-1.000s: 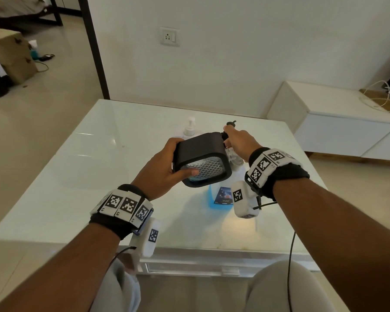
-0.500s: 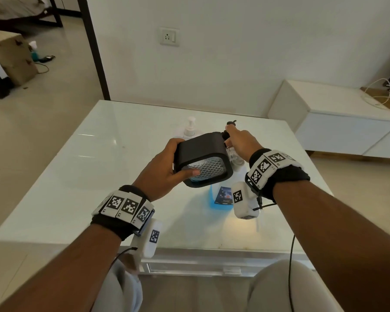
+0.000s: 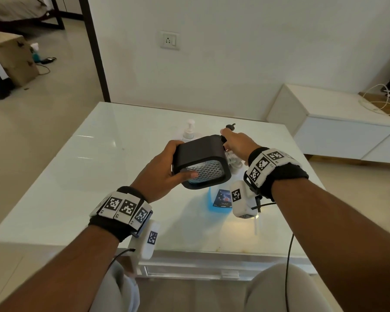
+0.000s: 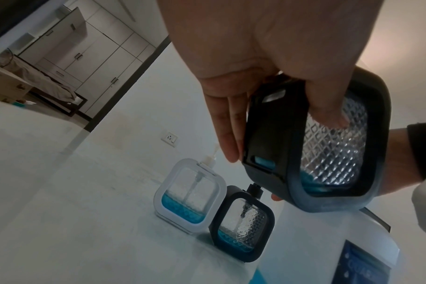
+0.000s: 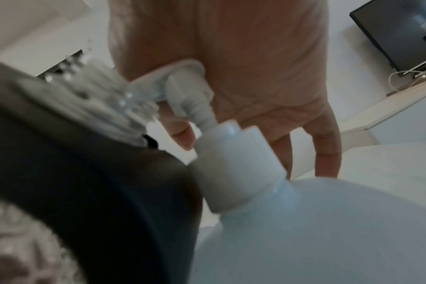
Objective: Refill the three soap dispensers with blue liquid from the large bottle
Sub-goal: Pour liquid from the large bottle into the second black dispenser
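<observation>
Next to nothing has changed over the last second: my left hand (image 3: 164,170) still holds the square black-framed dispenser with the diamond-cut clear window (image 3: 202,162) tipped on its side at the centre of the head view, thumb across the window and fingers curled behind. My right hand (image 3: 236,141) stays over the white pump head (image 5: 182,86) of the large pale bottle of blue liquid (image 5: 316,230); its fingers hang loosely around the pump, and I cannot tell whether they are pressing it. The held dispenser shows only a shallow blue pool, so I judge the refill barely begun. The white-framed dispenser (image 4: 190,194) and the second black-framed dispenser (image 4: 242,226) stand touching on the white glass table (image 3: 77,176), lower centre in the left wrist view, both low.
</observation>
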The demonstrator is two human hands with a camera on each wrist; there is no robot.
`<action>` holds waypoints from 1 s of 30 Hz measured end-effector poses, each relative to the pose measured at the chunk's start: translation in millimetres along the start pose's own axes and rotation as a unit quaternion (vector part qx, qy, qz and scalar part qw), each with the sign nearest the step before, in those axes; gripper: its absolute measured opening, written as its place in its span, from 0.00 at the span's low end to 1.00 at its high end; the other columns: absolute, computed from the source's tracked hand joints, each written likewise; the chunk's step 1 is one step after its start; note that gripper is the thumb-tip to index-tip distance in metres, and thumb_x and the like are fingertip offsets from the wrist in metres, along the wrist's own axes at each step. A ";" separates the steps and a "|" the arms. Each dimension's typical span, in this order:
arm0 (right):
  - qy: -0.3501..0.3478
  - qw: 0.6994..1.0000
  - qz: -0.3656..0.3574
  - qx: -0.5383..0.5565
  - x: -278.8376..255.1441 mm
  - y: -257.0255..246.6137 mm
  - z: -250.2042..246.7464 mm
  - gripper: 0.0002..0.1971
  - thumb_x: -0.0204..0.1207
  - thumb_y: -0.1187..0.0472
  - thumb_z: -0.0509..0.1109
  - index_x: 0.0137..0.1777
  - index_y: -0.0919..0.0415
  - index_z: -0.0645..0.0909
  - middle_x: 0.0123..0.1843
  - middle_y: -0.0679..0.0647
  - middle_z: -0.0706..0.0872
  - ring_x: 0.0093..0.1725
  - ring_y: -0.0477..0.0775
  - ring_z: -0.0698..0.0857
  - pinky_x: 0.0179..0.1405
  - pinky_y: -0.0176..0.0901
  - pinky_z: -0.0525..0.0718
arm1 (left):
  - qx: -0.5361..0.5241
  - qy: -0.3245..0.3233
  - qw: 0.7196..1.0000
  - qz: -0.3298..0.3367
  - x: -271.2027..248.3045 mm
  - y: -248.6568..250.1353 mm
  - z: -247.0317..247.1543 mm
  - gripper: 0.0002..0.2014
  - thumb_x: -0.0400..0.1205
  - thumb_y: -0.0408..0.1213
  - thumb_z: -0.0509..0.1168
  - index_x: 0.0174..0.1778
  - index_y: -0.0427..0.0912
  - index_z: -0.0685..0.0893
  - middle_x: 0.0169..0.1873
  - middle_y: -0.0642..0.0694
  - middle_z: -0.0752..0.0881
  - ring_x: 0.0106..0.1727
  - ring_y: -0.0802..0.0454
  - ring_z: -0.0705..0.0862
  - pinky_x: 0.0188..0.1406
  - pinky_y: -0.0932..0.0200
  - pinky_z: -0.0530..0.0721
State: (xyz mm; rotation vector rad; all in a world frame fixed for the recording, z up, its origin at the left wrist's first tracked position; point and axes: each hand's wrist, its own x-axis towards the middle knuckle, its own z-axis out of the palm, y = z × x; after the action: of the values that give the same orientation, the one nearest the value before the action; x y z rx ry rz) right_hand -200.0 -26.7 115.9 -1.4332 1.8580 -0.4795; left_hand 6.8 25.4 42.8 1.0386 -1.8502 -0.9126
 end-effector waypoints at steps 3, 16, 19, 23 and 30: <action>0.034 0.999 -0.027 -0.017 1.6 5.4 1.3 0.21 0.88 0.52 0.52 0.58 0.66 0.80 0.64 0.68 0.83 0.49 0.56 0.76 0.49 0.41 0.70 | -0.004 0.001 1.000 0.000 -0.5 0.5 1.2 0.32 0.71 0.59 0.70 0.67 0.52 0.67 0.58 0.64 0.80 0.59 0.60 0.83 0.50 0.52 0.89; -0.044 0.998 0.012 -0.036 -8.5 -5.4 -5.8 0.24 0.87 0.49 0.51 0.72 0.66 0.73 0.65 0.59 0.79 0.56 0.57 0.72 0.53 0.45 0.66 | -0.002 0.000 1.000 0.006 0.9 1.6 -0.9 0.32 0.70 0.61 0.69 0.66 0.53 0.67 0.56 0.63 0.80 0.57 0.60 0.83 0.49 0.52 0.89; -0.035 0.999 0.010 -0.030 -5.1 -3.6 -3.7 0.21 0.87 0.50 0.54 0.68 0.65 0.75 0.58 0.57 0.77 0.51 0.56 0.75 0.47 0.44 0.70 | -0.004 0.000 1.000 0.006 0.4 1.9 -1.1 0.32 0.70 0.61 0.69 0.66 0.53 0.67 0.56 0.64 0.80 0.57 0.61 0.83 0.49 0.53 0.89; 0.015 1.000 0.008 0.019 0.8 0.7 1.4 0.18 0.85 0.52 0.55 0.55 0.67 0.79 0.52 0.58 0.81 0.38 0.50 0.75 0.36 0.41 0.68 | -0.003 0.003 1.000 0.007 0.3 1.1 -0.7 0.32 0.70 0.60 0.69 0.66 0.52 0.67 0.57 0.63 0.80 0.57 0.60 0.83 0.48 0.54 0.89; 0.051 0.998 0.002 0.047 2.4 5.4 3.9 0.24 0.85 0.50 0.54 0.63 0.69 0.81 0.59 0.62 0.85 0.43 0.53 0.78 0.36 0.41 0.68 | 0.000 0.000 1.000 0.004 2.9 -0.2 1.0 0.33 0.71 0.61 0.69 0.67 0.51 0.67 0.58 0.61 0.80 0.58 0.58 0.83 0.49 0.51 0.89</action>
State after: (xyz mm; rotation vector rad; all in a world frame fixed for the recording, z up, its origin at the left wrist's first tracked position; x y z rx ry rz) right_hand -201.0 -26.8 108.9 -1.3639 1.8923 -0.6404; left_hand 5.1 22.9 43.1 1.0315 -1.8537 -0.9076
